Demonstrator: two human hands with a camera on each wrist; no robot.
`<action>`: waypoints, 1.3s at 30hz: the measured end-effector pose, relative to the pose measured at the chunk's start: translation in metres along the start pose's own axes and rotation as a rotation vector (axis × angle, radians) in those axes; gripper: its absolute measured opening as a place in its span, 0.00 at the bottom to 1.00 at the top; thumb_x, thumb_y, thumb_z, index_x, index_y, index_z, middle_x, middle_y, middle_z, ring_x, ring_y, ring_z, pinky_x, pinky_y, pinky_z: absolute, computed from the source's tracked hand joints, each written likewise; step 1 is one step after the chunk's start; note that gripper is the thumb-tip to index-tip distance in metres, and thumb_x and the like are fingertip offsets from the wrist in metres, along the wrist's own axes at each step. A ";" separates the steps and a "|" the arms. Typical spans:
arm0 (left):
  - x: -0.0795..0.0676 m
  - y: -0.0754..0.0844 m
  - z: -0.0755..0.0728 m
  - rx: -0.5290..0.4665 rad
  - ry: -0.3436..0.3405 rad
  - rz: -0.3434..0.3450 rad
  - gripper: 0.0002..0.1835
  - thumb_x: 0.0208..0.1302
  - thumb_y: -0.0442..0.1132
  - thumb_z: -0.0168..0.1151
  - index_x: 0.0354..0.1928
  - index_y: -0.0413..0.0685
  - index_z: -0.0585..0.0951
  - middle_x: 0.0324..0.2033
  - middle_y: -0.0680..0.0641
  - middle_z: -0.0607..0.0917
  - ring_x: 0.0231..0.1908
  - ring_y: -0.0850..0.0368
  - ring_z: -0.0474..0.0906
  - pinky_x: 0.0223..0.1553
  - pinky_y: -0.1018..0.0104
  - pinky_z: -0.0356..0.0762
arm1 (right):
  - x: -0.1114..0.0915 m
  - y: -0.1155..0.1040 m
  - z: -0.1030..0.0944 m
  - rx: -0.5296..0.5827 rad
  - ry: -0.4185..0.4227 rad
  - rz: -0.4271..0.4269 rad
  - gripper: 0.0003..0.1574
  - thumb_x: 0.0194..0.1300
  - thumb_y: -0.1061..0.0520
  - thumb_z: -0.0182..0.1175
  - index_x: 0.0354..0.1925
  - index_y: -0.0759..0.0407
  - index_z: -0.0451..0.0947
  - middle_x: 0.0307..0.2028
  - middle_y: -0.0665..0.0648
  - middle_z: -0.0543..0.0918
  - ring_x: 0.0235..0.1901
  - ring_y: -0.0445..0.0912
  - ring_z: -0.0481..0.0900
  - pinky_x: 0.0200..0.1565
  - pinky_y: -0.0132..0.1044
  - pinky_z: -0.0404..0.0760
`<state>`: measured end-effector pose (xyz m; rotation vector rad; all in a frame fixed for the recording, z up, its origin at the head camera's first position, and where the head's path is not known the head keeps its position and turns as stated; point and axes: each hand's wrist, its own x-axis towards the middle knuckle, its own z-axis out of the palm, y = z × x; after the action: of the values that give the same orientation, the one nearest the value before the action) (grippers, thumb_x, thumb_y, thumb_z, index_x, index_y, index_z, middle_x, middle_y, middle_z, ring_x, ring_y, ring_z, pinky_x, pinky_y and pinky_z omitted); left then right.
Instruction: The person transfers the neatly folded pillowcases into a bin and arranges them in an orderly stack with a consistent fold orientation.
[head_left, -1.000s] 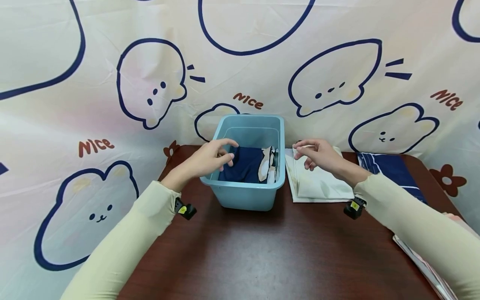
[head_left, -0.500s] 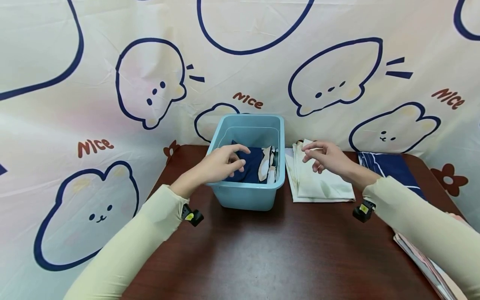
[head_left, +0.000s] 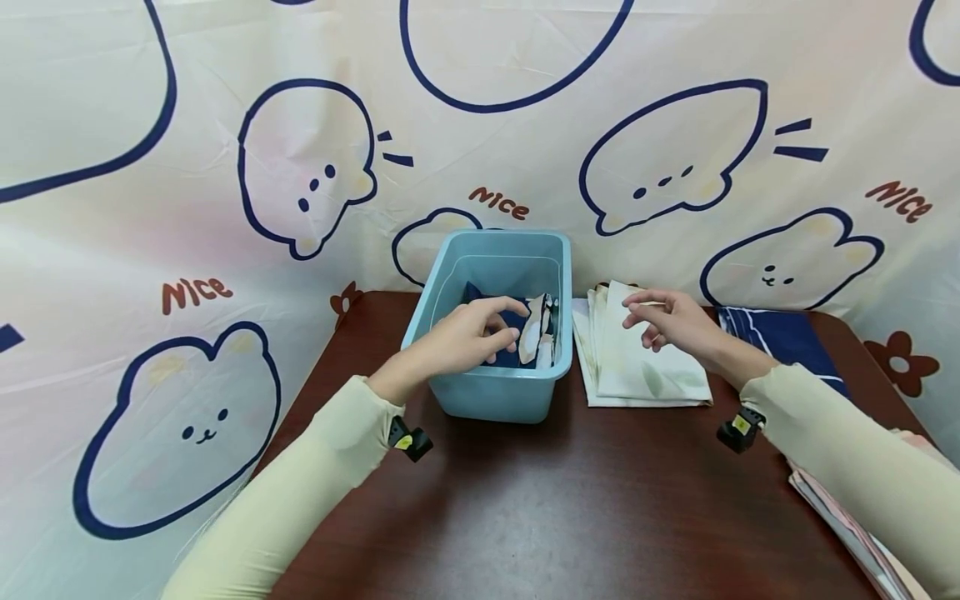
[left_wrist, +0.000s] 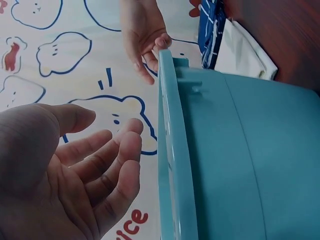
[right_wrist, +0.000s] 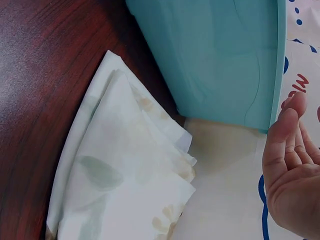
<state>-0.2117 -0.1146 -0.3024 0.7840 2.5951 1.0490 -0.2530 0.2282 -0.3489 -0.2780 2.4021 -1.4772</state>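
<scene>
A light blue plastic bin [head_left: 495,398] stands at the back middle of the table. Folded cloths lie inside it: a navy one [head_left: 474,292] and a patterned beige and white one [head_left: 529,337]. Over the bin's front left part hovers my left hand [head_left: 465,337], fingers loosely bent, holding nothing; in the left wrist view its palm shows beside the rim. My right hand [head_left: 671,321] hangs above a folded white cloth with a pale leaf print [right_wrist: 125,185], to the right of the bin. Its fingers are relaxed and hold nothing.
A folded navy cloth with white lines [head_left: 783,342] lies at the table's back right. Near the right edge is a stack of folded pinkish cloths [head_left: 855,533], partly behind the right sleeve. A printed curtain [head_left: 480,150] hangs behind the dark brown table [head_left: 525,508].
My left hand has moved right across the front of the bin, covering more of the navy cloth. My right hand has shifted right, away from the bin. The cloths stay in place.
</scene>
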 end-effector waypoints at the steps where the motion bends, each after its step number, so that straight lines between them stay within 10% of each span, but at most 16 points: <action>1: 0.000 0.000 0.001 0.000 0.002 0.003 0.21 0.76 0.41 0.54 0.68 0.52 0.73 0.40 0.45 0.90 0.32 0.43 0.84 0.33 0.64 0.79 | 0.000 0.001 0.000 -0.001 0.002 -0.001 0.30 0.80 0.44 0.48 0.67 0.63 0.67 0.37 0.39 0.85 0.26 0.41 0.80 0.32 0.35 0.81; 39: 0.028 0.042 0.041 0.073 0.006 0.038 0.18 0.77 0.44 0.54 0.65 0.56 0.76 0.51 0.48 0.88 0.41 0.59 0.84 0.40 0.65 0.79 | -0.004 0.029 -0.035 -0.012 0.085 0.027 0.33 0.79 0.41 0.49 0.67 0.64 0.66 0.33 0.35 0.85 0.26 0.38 0.82 0.32 0.33 0.84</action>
<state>-0.2018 -0.0506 -0.3027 0.8518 2.6471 0.9735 -0.2615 0.2721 -0.3596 -0.1883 2.4714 -1.4910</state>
